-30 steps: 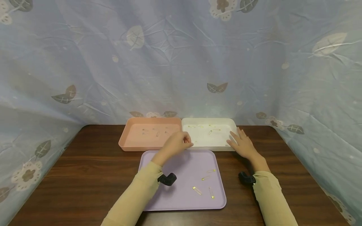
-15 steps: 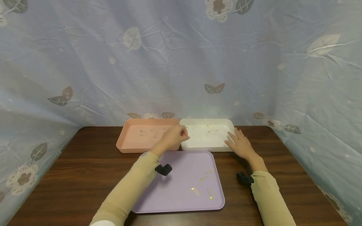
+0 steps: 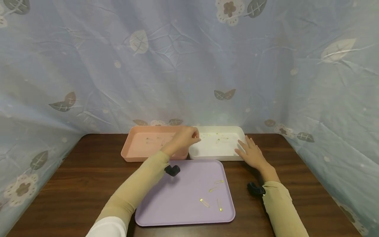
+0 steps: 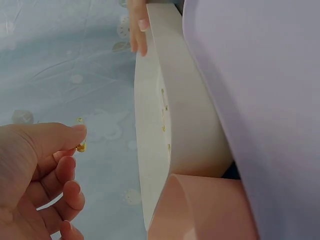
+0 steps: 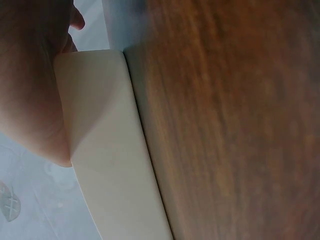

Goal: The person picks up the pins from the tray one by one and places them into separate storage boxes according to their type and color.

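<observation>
Between thumb and forefinger my left hand point(image 3: 185, 136) pinches a gold safety pin point(image 4: 81, 136), its other fingers loosely curled. That hand is above the place where the pink tray point(image 3: 125, 148) meets the white tray point(image 3: 217, 158). Several gold safety pins lie in the white tray, and several silver-looking ones point(image 3: 149, 140) lie in the pink tray. My right hand point(image 3: 253, 154), fingers spread and fairly straight, rests at the white tray's right end. In the right wrist view, the white tray's outer wall point(image 5: 110, 130) partly covers that hand.
A lilac tray point(image 3: 177, 210) lies in front of the two trays, with several gold safety pins point(image 3: 204, 202) on its right half. All stand on a dark wood table point(image 3: 68, 184). A patterned blue cloth point(image 3: 189, 65) hangs behind and at the sides.
My left hand, holding the safety pin, has moved away from me, from the white tray's front-left corner to farther back over it. The right hand stays at the tray's end.
</observation>
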Demonstrator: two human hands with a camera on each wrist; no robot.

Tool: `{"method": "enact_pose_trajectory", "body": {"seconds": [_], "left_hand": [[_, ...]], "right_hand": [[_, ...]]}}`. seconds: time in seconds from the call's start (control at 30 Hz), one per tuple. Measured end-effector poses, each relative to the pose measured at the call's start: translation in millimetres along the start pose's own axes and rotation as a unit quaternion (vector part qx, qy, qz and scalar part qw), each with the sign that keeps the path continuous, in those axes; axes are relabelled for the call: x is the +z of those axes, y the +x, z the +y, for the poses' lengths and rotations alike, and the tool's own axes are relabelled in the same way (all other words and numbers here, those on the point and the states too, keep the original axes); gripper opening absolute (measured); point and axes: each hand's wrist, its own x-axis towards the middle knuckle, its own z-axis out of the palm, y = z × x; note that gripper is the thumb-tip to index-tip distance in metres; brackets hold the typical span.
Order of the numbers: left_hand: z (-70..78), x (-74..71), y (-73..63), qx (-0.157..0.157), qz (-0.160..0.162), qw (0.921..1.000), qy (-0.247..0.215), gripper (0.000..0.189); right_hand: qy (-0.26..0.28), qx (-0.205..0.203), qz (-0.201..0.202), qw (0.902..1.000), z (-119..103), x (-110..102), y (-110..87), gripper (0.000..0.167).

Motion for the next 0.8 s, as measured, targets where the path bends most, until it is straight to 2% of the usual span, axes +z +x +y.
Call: {"method": "enact_pose_trajectory", "body": {"seconds": [0.2, 0.43, 0.63, 0.8], "left_hand": [[0.6, -1.8, 10.9, -0.004, -0.005, 1.0, -0.003, 0.014], [-0.7, -4.9, 26.0, 0.0, 0.004, 0.999, 0.044, 0.014], [-1.8, -4.2, 37.3, 0.005, 0.009, 0.9982, 0.059, 0.014], [-1.5, -3.0, 46.9, -0.01, -0.002, 0.9968, 0.079, 0.015]], "right_hand": [[-0.004, 0.002, 0.001, 1.0, -2, 1, -1.0, 0.066], [-0.004, 0.007, -0.002, 1.0, -4, 0, -0.2, 0.066], [-0.007, 0.008, -0.002, 0.9999, -3, 0, 0.0, 0.066], [-0.005, 0.009, -0.005, 0.9999, -4, -1, -0.5, 0.066]]}}
